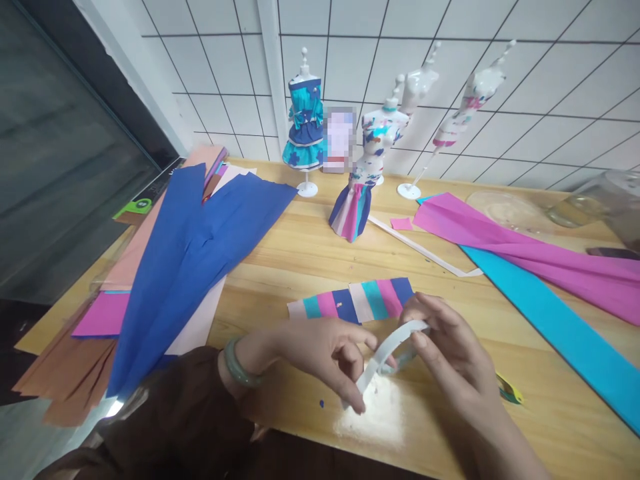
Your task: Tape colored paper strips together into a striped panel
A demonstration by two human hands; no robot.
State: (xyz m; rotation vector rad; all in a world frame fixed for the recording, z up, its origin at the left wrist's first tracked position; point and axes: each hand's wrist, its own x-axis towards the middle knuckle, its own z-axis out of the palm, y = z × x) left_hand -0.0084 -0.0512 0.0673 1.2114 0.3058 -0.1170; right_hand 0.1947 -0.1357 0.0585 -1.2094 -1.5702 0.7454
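Above the front of the table, my right hand (453, 357) grips a thin roll of white tape (400, 335) by its far side, thumb against fingers. My left hand (327, 357), with a pale green bangle (236, 363) at the wrist, is closed on the tape's near-left end, which slants down past the thumb. Just behind my hands lies a band of striped paper (373, 303) in pale pink, teal, magenta and dark blue. A yellow-handled tool (509, 389) is partly hidden by my right hand. A tiny blue scrap (321, 403) rests near my left hand.
Large blue crepe paper (200, 247) covers other sheets at left. Magenta (525, 247) and turquoise (555, 333) strips cross at right. Small dress forms, one in a blue dress (306, 127) and one in a striped skirt (353, 212), stand along the tiled wall. A white strip (425, 250) lies behind.
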